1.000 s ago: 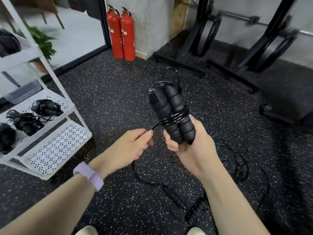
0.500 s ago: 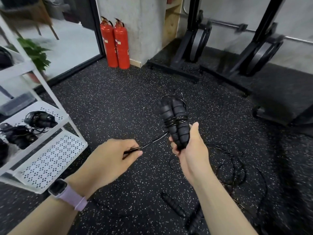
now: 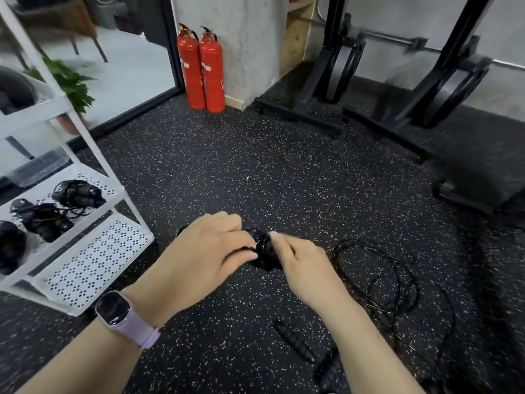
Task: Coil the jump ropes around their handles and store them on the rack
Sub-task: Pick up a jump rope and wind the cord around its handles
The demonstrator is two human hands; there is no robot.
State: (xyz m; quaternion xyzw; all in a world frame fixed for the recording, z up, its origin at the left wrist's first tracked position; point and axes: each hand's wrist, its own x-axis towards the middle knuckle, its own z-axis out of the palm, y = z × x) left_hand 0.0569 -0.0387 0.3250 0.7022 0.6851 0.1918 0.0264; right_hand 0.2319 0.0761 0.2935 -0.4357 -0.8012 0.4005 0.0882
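While my right hand (image 3: 301,263) grips the coiled jump rope (image 3: 264,248) low over the speckled floor (image 3: 255,172), my left hand (image 3: 210,251) curls round its other end; a loose rope (image 3: 392,282) lies right, coiled ones sit on the white rack (image 3: 93,265).

A single wide-angle camera sits on the person's head, facing forward and steeply down at the speckled floor (image 3: 284,177). It is close to both forearms, which enter from the bottom edge. The fingers (image 3: 227,223) lie near the frame's middle; the white rack (image 3: 93,245) stands to their left, fire extinguishers (image 3: 201,69) beyond them.
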